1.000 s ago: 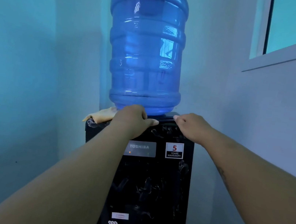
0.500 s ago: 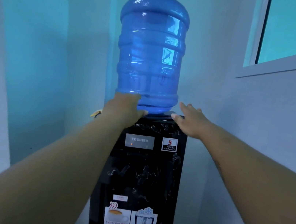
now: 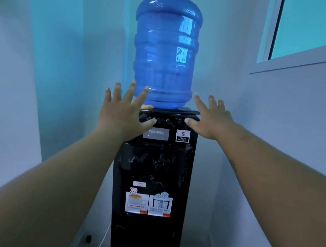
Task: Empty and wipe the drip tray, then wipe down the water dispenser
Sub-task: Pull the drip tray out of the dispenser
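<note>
Currently left hand (image 3: 123,115) and right hand (image 3: 211,122) both splayed, holding nothing | water dispenser (image 3: 145,237) rigid, likely top-heavy under blue water bottle (image 3: 163,55) | glossy front probably slippery; better to steady it at top edges.

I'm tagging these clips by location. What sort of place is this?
Likely a narrow indoor corner of an office or home: a black water dispenser topped by a blue bottle stands between plain walls, beside a high window.

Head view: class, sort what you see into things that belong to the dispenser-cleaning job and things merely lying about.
Job: water dispenser, yellowish cloth on its top, left hand, right hand.
Lying about: blue bottle, white cable on floor, window.
</note>
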The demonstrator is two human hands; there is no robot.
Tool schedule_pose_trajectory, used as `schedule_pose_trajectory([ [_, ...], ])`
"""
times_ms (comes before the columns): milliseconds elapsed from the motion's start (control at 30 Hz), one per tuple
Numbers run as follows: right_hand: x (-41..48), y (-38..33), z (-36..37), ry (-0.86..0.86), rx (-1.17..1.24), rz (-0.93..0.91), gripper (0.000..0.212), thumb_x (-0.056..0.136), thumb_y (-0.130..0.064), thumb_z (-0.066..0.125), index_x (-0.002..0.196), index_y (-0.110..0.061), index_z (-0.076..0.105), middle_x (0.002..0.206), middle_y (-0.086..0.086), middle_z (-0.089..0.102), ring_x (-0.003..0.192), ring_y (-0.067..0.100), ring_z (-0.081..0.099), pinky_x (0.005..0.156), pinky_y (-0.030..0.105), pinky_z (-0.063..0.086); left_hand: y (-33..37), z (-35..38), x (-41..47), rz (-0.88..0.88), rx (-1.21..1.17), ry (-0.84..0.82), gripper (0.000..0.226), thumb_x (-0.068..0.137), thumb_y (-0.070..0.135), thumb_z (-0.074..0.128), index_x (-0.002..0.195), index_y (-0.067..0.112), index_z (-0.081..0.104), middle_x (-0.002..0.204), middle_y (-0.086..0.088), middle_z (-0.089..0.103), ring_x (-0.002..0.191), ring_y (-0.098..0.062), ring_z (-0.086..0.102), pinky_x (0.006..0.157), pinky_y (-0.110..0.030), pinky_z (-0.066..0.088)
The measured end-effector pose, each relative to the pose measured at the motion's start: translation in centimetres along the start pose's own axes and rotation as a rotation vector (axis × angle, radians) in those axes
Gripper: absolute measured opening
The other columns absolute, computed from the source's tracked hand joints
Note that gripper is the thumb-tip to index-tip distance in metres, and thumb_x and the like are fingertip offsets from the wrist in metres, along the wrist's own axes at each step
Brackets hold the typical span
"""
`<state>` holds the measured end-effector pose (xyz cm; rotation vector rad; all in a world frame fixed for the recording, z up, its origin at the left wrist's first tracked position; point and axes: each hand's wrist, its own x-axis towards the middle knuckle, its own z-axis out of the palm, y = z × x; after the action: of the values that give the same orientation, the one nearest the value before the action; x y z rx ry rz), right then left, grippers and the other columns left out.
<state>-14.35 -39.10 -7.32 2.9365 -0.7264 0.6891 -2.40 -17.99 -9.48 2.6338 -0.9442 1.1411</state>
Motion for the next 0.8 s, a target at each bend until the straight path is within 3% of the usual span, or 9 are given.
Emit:
schedule_pose_trajectory([
  [300, -5.6, -0.2, 10.1, -0.089, 0.009, 0.002, 0.102, 0.083, -0.070, 0.052, 0.147, -0.043, -0.023, 0.158, 0.008, -0.030, 0.146, 0.037, -0.022, 0.119, 0.055, 0.002, 1.4, 7.5, -8.1, -0.017, 0.005, -0.110, 0.105, 0.075, 0.092, 0.022, 0.155, 0.035, -0.017, 0.166, -0.007, -0.011, 0.149, -0.045, -0.002, 0.120, -0.059, 0.004],
  [433, -8.2, -0.7, 17.6, -0.199, 0.024, 0.024, 0.106, 0.083, -0.069, 0.055, 0.144, -0.044, -0.028, 0.156, 0.007, -0.035, 0.145, 0.037, -0.023, 0.119, 0.055, 0.001, 2.4, 13.1, -12.6, -0.053, -0.039, -0.243, 0.105, 0.075, 0.092, 0.017, 0.153, 0.033, -0.023, 0.165, -0.008, -0.017, 0.149, -0.044, -0.005, 0.120, -0.058, 0.003],
  [633, -10.8, -0.5, 26.6, -0.349, 0.054, 0.053, 0.109, 0.081, -0.068, 0.058, 0.145, -0.043, -0.026, 0.156, 0.007, -0.035, 0.145, 0.036, -0.023, 0.118, 0.055, 0.000, 4.1, 20.5, -18.0, -0.044, -0.072, -0.372, 0.108, 0.075, 0.092, 0.022, 0.155, 0.031, -0.016, 0.166, -0.009, -0.010, 0.150, -0.042, -0.002, 0.120, -0.058, 0.005],
  [800, -11.9, 0.1, 32.7, -0.464, 0.087, 0.095, 0.107, 0.082, -0.068, 0.057, 0.146, -0.042, -0.025, 0.156, 0.006, -0.035, 0.145, 0.035, -0.025, 0.119, 0.055, -0.001, 4.7, 26.4, -21.2, -0.039, -0.072, -0.490, 0.107, 0.074, 0.092, 0.012, 0.154, 0.030, -0.020, 0.166, -0.010, -0.013, 0.150, -0.043, -0.006, 0.121, -0.057, 0.003],
])
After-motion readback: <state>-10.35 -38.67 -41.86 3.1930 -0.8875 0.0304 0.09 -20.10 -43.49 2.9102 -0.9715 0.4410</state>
